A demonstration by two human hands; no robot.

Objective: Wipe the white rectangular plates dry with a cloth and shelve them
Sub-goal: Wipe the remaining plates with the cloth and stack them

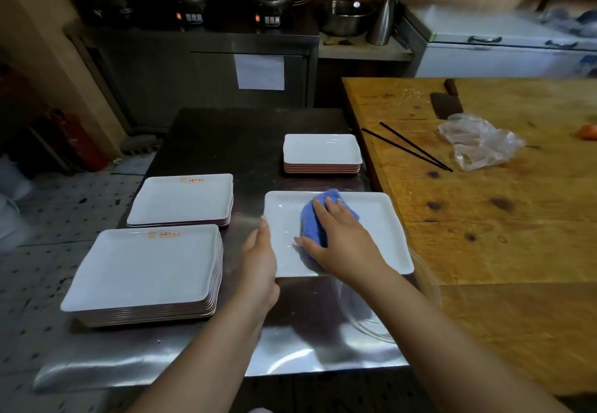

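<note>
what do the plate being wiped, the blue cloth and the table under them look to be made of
Plate: glossy white, likely melamine or glazed ceramic; it shows small highlights.
Blue cloth: soft textured fabric, probably microfibre; it bunches under the right hand.
Table: brushed stainless steel, judging by smeared grey reflections.

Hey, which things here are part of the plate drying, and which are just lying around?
In use: white rectangular plate being wiped, blue cloth, right hand, left hand, three stacks of white plates.
Lying about: black chopsticks, dark cleaver, crumpled clear plastic bag, clear bowl.
</note>
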